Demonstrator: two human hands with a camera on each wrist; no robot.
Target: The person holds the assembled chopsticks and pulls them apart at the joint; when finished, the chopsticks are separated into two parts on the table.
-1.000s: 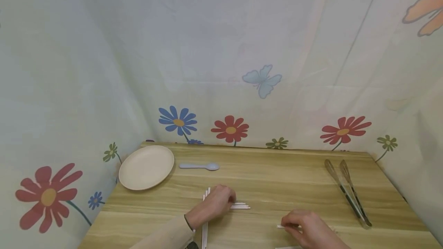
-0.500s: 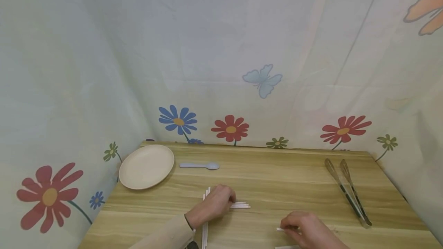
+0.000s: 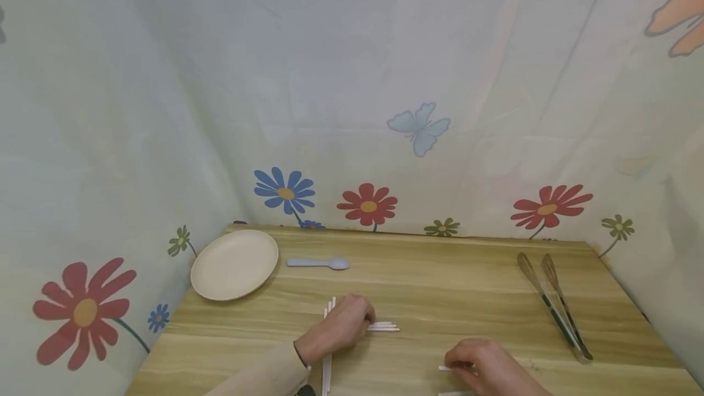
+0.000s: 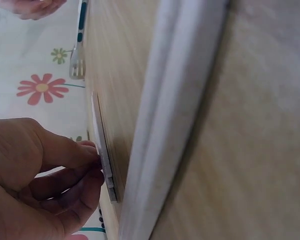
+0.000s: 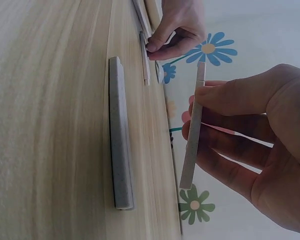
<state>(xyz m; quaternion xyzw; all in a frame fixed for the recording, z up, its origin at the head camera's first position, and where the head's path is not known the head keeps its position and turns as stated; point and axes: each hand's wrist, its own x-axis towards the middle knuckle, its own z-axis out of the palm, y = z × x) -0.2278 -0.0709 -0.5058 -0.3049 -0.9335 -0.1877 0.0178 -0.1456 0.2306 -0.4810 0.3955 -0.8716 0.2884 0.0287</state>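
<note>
Flat white sticks lie in an L on the table. My left hand [image 3: 341,326] reaches over the upright row of sticks [image 3: 327,374] and pinches the short sideways row of sticks [image 3: 384,326] by its left part, fingertips low at the wood. In the left wrist view, thumb and fingers meet at that short row [image 4: 104,150]. My right hand [image 3: 489,362] holds one loose white stick [image 5: 192,140] between thumb and fingers, raised above the table. Below it, more white sticks [image 5: 121,135] lie side by side; the head view catches only their edge.
A cream plate [image 3: 235,265] stands at the back left corner, with a pale blue spoon [image 3: 319,263] to its right. Metal tongs with dark green handles [image 3: 561,316] lie on the right. A flower-print curtain [image 3: 308,102] closes off the back and sides.
My right hand has sunk slightly toward the near edge, its stick with it. The left hand stays at the short row of sticks.
</note>
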